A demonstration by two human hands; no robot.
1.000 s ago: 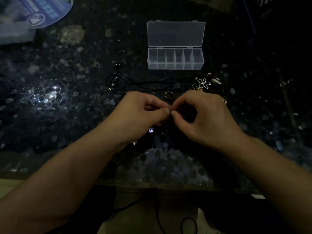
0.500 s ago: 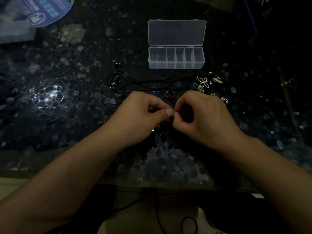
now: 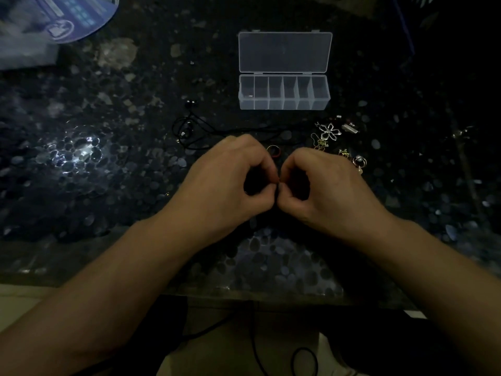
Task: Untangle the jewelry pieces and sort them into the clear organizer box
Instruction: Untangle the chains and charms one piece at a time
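My left hand (image 3: 230, 177) and my right hand (image 3: 322, 185) meet fingertip to fingertip over the dark table, both pinching a small jewelry piece that is too dark and small to make out. The clear organizer box (image 3: 284, 104) stands open behind them, lid laid back, its several compartments looking empty. A black cord necklace (image 3: 189, 131) lies tangled to the left of the box. A small ring (image 3: 273, 151) sits just beyond my knuckles. A silver flower pendant (image 3: 329, 131) and several small charms (image 3: 359, 161) lie to the right.
The table top (image 3: 108, 158) is dark with a pebble pattern and a bright glare spot at the left. A blue round printed sheet (image 3: 67, 20) lies at the far left corner. The table's near edge runs below my wrists, with cables on the floor (image 3: 271, 354).
Both hands have kept pinching the same piece at their fingertips, shifting only slightly. The other jewelry and the box have not moved.
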